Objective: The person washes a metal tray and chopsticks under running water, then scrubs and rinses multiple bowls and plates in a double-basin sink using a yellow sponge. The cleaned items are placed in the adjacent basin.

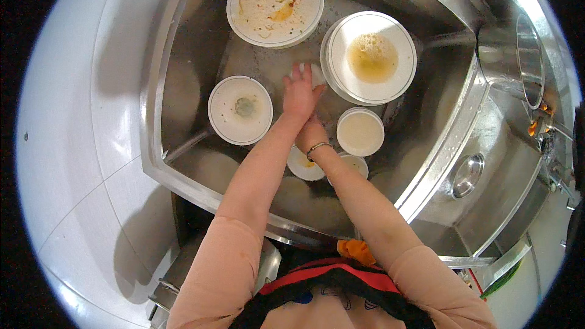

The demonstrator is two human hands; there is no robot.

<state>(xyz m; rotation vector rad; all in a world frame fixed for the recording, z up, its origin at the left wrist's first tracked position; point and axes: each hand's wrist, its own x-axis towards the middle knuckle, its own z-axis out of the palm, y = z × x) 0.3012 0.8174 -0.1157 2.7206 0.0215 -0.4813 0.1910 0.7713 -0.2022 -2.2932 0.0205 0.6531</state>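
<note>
My left hand point(300, 97) reaches down over the middle of a stainless steel sink basin point(256, 61), fingers extended and thumb apart. Something whitish, blurred and partly covered, shows at its fingertips; I cannot tell what it is or whether it is held. Just below, my right hand point(312, 131), with a bracelet point(318, 147) at the wrist, is largely hidden behind the left one. A soiled white bowl point(240, 110) sits to the left. On the right are stacked white plates point(338, 50) with yellowish liquid on top, and a small bowl point(360, 132) of cloudy liquid.
A large food-stained plate point(256, 7) lies at the basin's far side. Two small dishes, one point(305, 170) with yellow residue and another point(358, 164), lie partly under my right forearm. A steel divider point(450, 151) separates a second basin point(498, 178) with a drain point(468, 176). White tiles point(68, 114) border the left.
</note>
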